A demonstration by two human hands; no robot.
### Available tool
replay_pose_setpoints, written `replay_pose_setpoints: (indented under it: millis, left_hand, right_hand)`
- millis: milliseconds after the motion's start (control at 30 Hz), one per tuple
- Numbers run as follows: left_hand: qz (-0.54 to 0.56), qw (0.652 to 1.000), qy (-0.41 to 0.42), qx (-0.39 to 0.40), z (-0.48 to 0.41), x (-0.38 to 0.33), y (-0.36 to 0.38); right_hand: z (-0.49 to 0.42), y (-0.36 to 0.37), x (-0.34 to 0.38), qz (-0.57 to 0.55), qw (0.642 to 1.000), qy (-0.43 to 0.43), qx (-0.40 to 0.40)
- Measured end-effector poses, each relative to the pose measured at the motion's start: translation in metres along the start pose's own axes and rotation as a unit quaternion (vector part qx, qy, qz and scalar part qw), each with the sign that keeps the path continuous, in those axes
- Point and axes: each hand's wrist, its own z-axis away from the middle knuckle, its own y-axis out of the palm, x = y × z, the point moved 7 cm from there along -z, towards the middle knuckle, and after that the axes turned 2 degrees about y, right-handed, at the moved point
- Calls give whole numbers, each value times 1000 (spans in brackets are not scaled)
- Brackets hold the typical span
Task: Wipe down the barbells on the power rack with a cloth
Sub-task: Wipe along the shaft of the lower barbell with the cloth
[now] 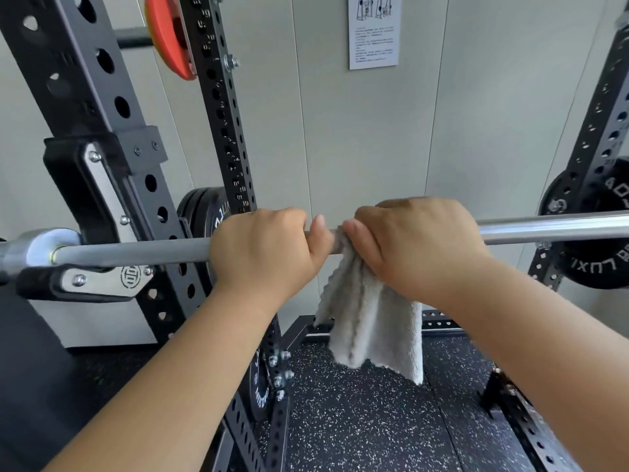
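A silver barbell (pixel 136 252) lies level across the power rack, its left end resting in a black J-hook (pixel 85 281). My left hand (pixel 265 250) grips the bare bar from above, thumb pointing right. Just to its right, my right hand (pixel 415 247) grips a pale grey cloth (pixel 371 328) wrapped over the bar. The cloth's loose ends hang down below the bar. The two hands sit almost thumb to thumb near the bar's middle.
Black perforated rack uprights (pixel 218 107) stand at left and another upright (pixel 595 158) at right. Black weight plates (pixel 599 229) hang at right and behind the left upright. A red plate (pixel 170 35) is stored high up. Speckled rubber flooring (pixel 357 420) lies below, and a notice (pixel 373 30) hangs on the wall.
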Motion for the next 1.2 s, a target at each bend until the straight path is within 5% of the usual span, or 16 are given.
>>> replay_pose_setpoints:
  millis: [200, 300, 400, 600, 800, 967, 1067, 1200]
  left_hand:
    - [13, 997, 24, -78, 3, 1, 1]
    - [16, 994, 30, -107, 5, 2, 0]
    - [16, 990, 43, -134, 8, 1, -2]
    - [14, 985, 48, -168, 10, 2, -1]
    - [2, 978, 71, -197, 15, 1, -1]
    - [1, 969, 85, -231, 17, -1, -3]
    - [-1, 967, 90, -238, 18, -2, -3]
    - [-1, 970, 89, -228, 18, -3, -4]
  right_hand:
    - [-31, 16, -16, -110, 980, 78, 148]
    - [-37, 15, 17, -76, 992, -5, 96]
    - [-14, 3, 18, -30, 999, 4, 30]
    - [-22, 18, -24, -104, 985, 65, 120]
    - [-7, 0, 12, -30, 999, 10, 9]
    - [-20, 16, -23, -100, 979, 95, 152]
    - [-19, 14, -11, -71, 988, 128, 47]
    - [6, 8, 5, -31, 997, 31, -60]
